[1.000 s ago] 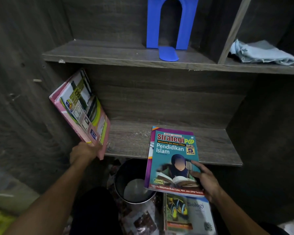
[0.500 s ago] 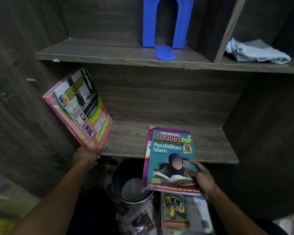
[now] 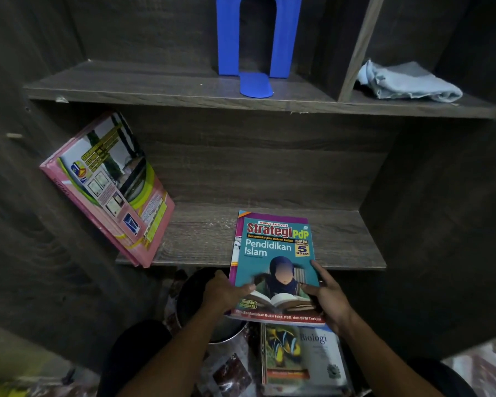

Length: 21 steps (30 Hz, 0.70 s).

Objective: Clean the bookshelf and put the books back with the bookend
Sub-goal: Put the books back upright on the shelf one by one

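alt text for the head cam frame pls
The left hand and right hand grip the near end of a teal workbook whose far end reaches over the lower shelf. A pink book leans against the left wall; a blue bookend and a crumpled cloth sit on the upper shelf.

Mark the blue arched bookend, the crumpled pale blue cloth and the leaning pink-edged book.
Blue arched bookend (image 3: 285,38): head view, right upright leg.
Crumpled pale blue cloth (image 3: 407,81): head view, middle of folds.
Leaning pink-edged book (image 3: 111,190): head view, front cover centre.

Dim light; a dark wood-grain bookshelf (image 3: 341,239) fills the view; a matching side panel (image 3: 26,253) at left; mottled floor (image 3: 487,365) lower right.
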Tool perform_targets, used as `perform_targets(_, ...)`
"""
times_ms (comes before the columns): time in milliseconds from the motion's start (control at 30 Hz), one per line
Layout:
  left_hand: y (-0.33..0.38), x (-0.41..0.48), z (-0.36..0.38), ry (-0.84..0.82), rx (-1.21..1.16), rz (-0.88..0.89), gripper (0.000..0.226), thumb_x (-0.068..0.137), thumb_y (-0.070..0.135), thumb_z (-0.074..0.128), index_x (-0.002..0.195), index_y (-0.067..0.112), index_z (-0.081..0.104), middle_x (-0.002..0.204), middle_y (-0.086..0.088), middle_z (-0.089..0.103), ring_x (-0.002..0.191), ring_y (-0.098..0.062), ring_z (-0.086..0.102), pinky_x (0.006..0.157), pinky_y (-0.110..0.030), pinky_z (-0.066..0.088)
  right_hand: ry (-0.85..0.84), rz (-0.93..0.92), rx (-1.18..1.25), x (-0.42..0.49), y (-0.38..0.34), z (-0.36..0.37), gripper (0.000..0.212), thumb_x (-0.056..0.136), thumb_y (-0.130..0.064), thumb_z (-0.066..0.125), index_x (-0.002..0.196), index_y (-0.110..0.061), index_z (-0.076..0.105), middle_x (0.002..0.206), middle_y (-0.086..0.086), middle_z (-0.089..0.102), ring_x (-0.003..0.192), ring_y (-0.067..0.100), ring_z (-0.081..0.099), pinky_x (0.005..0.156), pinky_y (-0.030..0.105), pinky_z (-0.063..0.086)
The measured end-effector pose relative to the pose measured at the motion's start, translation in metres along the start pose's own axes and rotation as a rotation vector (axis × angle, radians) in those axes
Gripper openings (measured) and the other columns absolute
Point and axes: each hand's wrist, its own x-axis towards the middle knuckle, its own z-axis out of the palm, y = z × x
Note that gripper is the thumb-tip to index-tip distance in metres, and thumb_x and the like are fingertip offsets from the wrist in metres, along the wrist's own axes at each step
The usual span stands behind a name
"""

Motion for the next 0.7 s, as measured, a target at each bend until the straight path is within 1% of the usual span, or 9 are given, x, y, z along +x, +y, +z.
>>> perform_targets(67, 0.006, -0.006, -0.009, -0.009, 0.068, 0.035, 0.062, 0.070, 0.055, 0.079, 0.113, 0.011, 0.070, 0.104, -0.006, 0.072, 0.082, -0.015, 0.068, 0.066, -0.024, 0.055, 0.001, -0.010, 0.007, 0.000, 0.001, 0.000, 0.056, 0.093, 0.000, 0.057, 0.129, -0.042, 0.049, 0.112, 0.015, 0.068, 0.092, 0.036, 0.072, 0.077, 0.050, 0.059)
perform_targets(133, 0.011, -0.009, -0.018, 0.001, 0.154, 0.060, 0.048, 0.082, 0.047, 0.073, 0.111, 0.009, 0.071, 0.105, -0.009, 0.072, 0.082, -0.016, 0.067, 0.058, -0.020, 0.049, 0.021, -0.008, 0.023, 0.003, 0.003, 0.000, 0.053, 0.094, -0.002, 0.057, 0.126, -0.043, 0.050, 0.111, 0.015, 0.070, 0.093, 0.036, 0.073, 0.083, 0.056, 0.057)
perform_targets(200, 0.017, -0.013, -0.029, 0.034, 0.223, 0.061, 0.044, 0.085, 0.045, 0.071, 0.110, 0.009, 0.069, 0.107, -0.009, 0.071, 0.085, -0.017, 0.068, 0.064, -0.024, 0.053, 0.047, 0.003, 0.042, 0.006, 0.007, 0.001, 0.048, 0.095, -0.009, 0.059, 0.128, -0.043, 0.051, 0.110, 0.015, 0.072, 0.094, 0.037, 0.072, 0.087, 0.060, 0.055)
perform_targets(333, 0.032, -0.020, -0.055, 0.030, 0.265, 0.070, 0.042, 0.085, 0.045, 0.071, 0.107, 0.010, 0.063, 0.103, -0.007, 0.070, 0.085, -0.017, 0.068, 0.065, -0.026, 0.055, 0.073, -0.004, 0.030, 0.011, 0.011, 0.001, 0.031, 0.099, -0.012, 0.054, 0.125, -0.028, 0.060, 0.107, 0.015, 0.074, 0.093, 0.036, 0.072, 0.088, 0.059, 0.055)
perform_targets(400, 0.041, -0.023, -0.067, -0.089, 0.095, 0.046, 0.028, 0.087, 0.034, 0.071, 0.100, 0.011, 0.062, 0.094, -0.007, 0.072, 0.081, -0.019, 0.070, 0.068, -0.029, 0.057, 0.080, 0.002, -0.007, 0.011, 0.011, 0.001, 0.031, 0.101, -0.008, 0.049, 0.121, -0.028, 0.061, 0.105, 0.015, 0.074, 0.091, 0.035, 0.073, 0.086, 0.057, 0.056)
perform_targets(467, 0.048, -0.026, -0.074, -0.281, -0.169, -0.017, 0.011, 0.089, 0.013, 0.068, 0.095, 0.008, 0.060, 0.087, -0.010, 0.074, 0.079, -0.023, 0.072, 0.072, -0.035, 0.058, 0.084, 0.011, -0.023, 0.011, 0.011, -0.001, 0.034, 0.101, -0.003, 0.045, 0.118, -0.029, 0.060, 0.104, 0.015, 0.074, 0.090, 0.034, 0.073, 0.086, 0.057, 0.056)
perform_targets(533, 0.051, -0.024, -0.076, -0.420, -0.311, -0.056, 0.011, 0.087, -0.002, 0.061, 0.097, 0.003, 0.062, 0.083, -0.012, 0.075, 0.074, -0.023, 0.072, 0.068, -0.035, 0.059, 0.079, 0.015, -0.025, 0.010, 0.011, -0.001, 0.035, 0.101, -0.003, 0.046, 0.117, -0.029, 0.061, 0.106, 0.015, 0.072, 0.092, 0.035, 0.073, 0.088, 0.058, 0.055)
perform_targets(633, 0.053, -0.019, -0.066, -0.509, -0.317, -0.100, 0.028, 0.088, 0.002, 0.059, 0.116, 0.002, 0.060, 0.096, -0.013, 0.073, 0.079, -0.022, 0.071, 0.068, -0.033, 0.059, 0.066, 0.000, -0.031, 0.007, 0.010, 0.001, 0.034, 0.100, -0.004, 0.047, 0.118, -0.028, 0.063, 0.111, 0.014, 0.070, 0.099, 0.036, 0.070, 0.092, 0.060, 0.053)
perform_targets(700, 0.054, -0.017, -0.056, -0.521, -0.307, -0.111, 0.029, 0.091, 0.010, 0.061, 0.119, 0.006, 0.059, 0.099, -0.011, 0.072, 0.080, -0.021, 0.070, 0.067, -0.033, 0.058, 0.068, -0.011, -0.019, 0.005, 0.009, 0.002, 0.034, 0.100, -0.005, 0.047, 0.117, -0.028, 0.064, 0.112, 0.014, 0.070, 0.100, 0.036, 0.070, 0.092, 0.059, 0.053)
